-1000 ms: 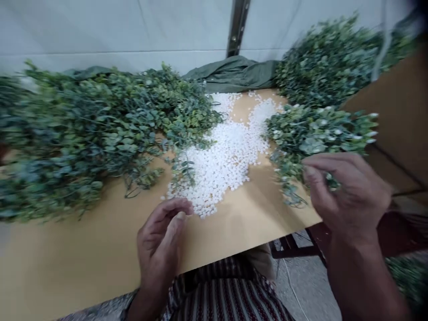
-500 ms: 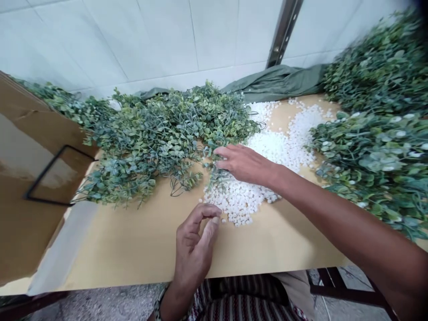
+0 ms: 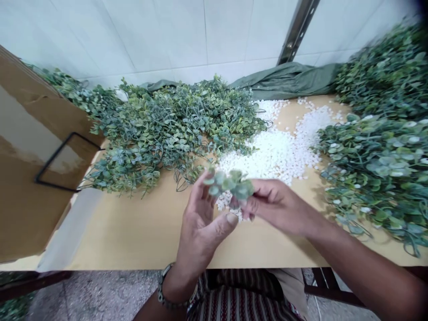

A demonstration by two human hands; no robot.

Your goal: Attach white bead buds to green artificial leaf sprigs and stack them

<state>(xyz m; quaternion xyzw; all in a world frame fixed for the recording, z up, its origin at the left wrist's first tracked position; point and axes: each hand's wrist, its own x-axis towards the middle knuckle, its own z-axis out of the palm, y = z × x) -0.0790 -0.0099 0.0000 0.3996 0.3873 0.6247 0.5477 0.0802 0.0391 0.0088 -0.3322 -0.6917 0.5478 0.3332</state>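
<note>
Between my two hands, above the front of the table, is a small sprig of green artificial leaves (image 3: 230,183). My right hand (image 3: 277,205) pinches the sprig at its right end. My left hand (image 3: 202,225) is open around its left side, thumb and fingers apart; whether a fingertip touches the leaves is hard to make out. Under and behind the sprig spreads a heap of small white beads (image 3: 267,154). A large pile of green leaf sprigs (image 3: 174,118) lies behind my hands to the left.
On the right sits another leafy pile with white beads among its leaves (image 3: 377,165), in front of further greenery (image 3: 384,71). A cardboard box (image 3: 40,214) with a black wire frame (image 3: 50,160) stands at the left. Dark green cloth (image 3: 287,80) lies along the tiled wall.
My right hand has come back from the pile toward me, bringing a sprig. My left hand has risen slightly and its fingers have spread. The view has shifted a little.
</note>
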